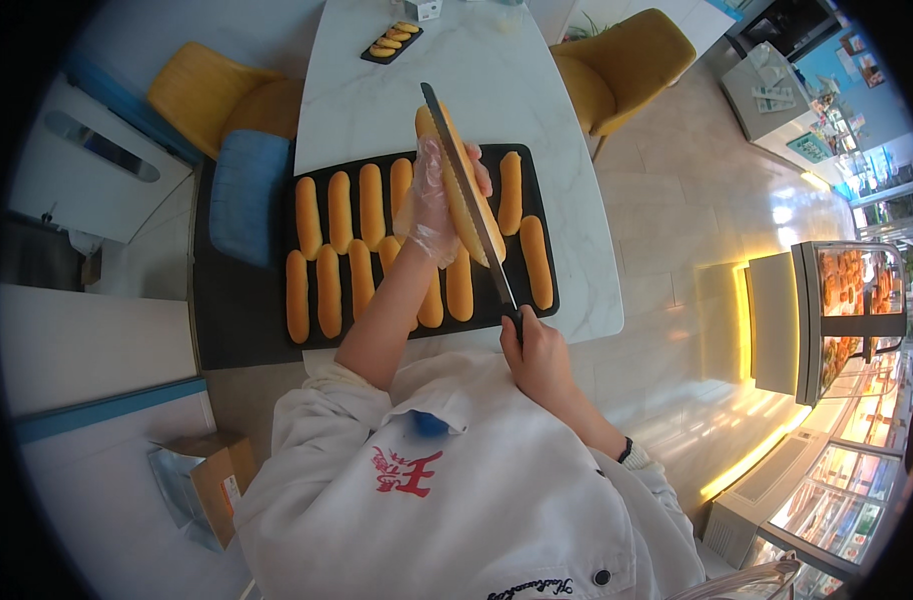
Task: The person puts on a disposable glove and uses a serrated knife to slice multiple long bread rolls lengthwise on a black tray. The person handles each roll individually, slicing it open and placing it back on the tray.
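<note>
My left hand (432,199), in a clear plastic glove, holds a long golden bread roll (456,191) above the tray; fingers show on both sides of it. My right hand (539,349), without a glove, grips the black handle of a serrated bread knife (468,191). The knife's long blade lies lengthwise along the roll in this view; how deep it sits in the bread I cannot tell. Below is a black baking tray (486,323) with two rows of similar rolls, among them one at the lower right (536,261) and one at the lower left (297,296).
The tray rests on a white marble-patterned table (584,247). Farther back lies a small black tray (366,55) of pastries. Yellow chairs (629,64) stand at both sides, with a blue cushioned seat (250,199) at the left. A lit food display case (809,322) is at the right.
</note>
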{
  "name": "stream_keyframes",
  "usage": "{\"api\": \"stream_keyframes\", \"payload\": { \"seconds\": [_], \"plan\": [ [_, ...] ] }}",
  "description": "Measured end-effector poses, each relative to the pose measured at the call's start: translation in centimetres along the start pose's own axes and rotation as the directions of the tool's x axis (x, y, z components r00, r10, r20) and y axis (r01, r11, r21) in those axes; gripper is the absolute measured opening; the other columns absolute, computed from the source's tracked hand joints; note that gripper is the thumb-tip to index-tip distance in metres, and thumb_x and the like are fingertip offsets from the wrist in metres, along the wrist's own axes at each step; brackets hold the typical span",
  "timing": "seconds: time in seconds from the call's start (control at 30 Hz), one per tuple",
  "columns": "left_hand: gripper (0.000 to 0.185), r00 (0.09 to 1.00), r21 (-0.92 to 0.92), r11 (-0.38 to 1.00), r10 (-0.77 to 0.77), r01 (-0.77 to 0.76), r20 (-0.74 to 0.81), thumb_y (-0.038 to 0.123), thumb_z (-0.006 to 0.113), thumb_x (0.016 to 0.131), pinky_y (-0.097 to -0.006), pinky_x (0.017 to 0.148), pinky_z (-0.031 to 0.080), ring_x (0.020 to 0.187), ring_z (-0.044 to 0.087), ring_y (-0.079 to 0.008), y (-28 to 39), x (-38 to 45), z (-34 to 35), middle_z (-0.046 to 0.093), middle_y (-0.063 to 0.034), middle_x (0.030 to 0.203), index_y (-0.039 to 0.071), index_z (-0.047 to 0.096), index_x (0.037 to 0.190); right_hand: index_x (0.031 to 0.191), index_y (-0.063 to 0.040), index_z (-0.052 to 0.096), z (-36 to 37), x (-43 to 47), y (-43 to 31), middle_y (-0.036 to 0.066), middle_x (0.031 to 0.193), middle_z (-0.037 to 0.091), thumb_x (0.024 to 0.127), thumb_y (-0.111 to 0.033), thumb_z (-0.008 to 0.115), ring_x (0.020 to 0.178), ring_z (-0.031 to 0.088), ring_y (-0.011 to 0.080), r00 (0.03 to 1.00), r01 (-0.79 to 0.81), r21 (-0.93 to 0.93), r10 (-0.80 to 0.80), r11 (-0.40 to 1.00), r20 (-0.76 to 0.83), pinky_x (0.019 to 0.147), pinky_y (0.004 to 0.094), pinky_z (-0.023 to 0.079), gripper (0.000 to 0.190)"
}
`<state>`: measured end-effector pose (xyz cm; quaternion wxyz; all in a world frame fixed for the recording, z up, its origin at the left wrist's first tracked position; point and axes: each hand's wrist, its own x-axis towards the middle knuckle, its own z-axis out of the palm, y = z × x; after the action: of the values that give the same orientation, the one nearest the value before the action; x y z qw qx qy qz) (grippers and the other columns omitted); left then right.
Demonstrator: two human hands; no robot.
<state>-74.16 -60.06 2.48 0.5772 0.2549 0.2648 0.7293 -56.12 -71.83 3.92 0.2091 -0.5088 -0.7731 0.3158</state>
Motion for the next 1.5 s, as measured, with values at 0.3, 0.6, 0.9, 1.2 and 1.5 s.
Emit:
{"api": "stream_keyframes", "payload": {
  "seconds": [0.3,0.6,0.9,1.2,1.5],
  "plan": [
    [0.061,0.997,0.006,1.0,-0.002,0.003,-0.076,0.072,0.042,0.086,-0.0221,0.051,0.046,0.055,0.054,-0.0135,0.2,0.9,0.2,0.052,-0.0026,0.065,0.012,0.052,0.089,0.079,-0.001,0.044,0.1,-0.4,0.4,0.015,0.056,0.052,0.092,-0.014,0.058,0.049,0.054,0.0362,0.987,0.101,-0.123,-0.115,0.987,-0.114,0.045,0.0441,0.041,0.023],
    [0.047,0.983,0.09,0.996,0.013,0.004,-0.182,0.062,0.049,0.09,-0.0249,0.052,0.048,0.055,0.055,-0.0129,1.0,0.6,1.2,0.052,-0.0025,0.068,0.016,0.044,0.094,0.08,0.0,0.045,-0.1,-0.4,0.6,0.016,0.058,0.053,0.092,-0.013,0.058,0.05,0.054,0.0368,0.991,0.09,-0.121,-0.101,0.989,-0.087,0.045,0.0445,0.041,0.022],
    [0.034,0.978,0.011,0.997,-0.074,0.078,-0.194,0.043,0.053,0.096,-0.0271,0.06,0.051,0.068,0.056,-0.0127,1.6,0.4,1.8,0.052,-0.0025,0.084,0.02,0.039,0.117,0.079,0.001,0.046,-0.2,-0.1,0.0,0.018,0.058,0.055,0.092,-0.014,0.057,0.052,0.055,0.0384,0.996,0.043,-0.155,-0.056,0.987,-0.076,0.047,0.0456,0.042,0.023],
    [0.045,0.999,0.07,0.997,-0.032,0.031,0.004,0.049,0.045,0.097,-0.0286,0.062,0.053,0.064,0.057,-0.0151,2.1,-0.1,3.1,0.054,-0.0045,0.083,0.017,0.038,0.127,0.077,-0.001,0.044,-0.3,1.0,-0.5,0.016,0.058,0.054,0.092,-0.014,0.058,0.051,0.055,0.0366,0.994,0.006,-0.086,-0.015,0.996,-0.112,0.045,0.0432,0.043,0.025],
    [0.032,0.963,-0.081,0.989,-0.139,0.124,-0.229,0.045,0.049,0.097,-0.0267,0.053,0.044,0.055,0.053,-0.0145,-0.1,-2.5,4.0,0.052,-0.0032,0.07,0.015,0.045,0.106,0.077,0.001,0.045,-0.7,1.5,-0.5,0.017,0.058,0.055,0.092,-0.015,0.057,0.052,0.055,0.0381,0.993,0.019,-0.039,-0.023,0.999,-0.115,0.047,0.0447,0.042,0.025]
  ]
}}
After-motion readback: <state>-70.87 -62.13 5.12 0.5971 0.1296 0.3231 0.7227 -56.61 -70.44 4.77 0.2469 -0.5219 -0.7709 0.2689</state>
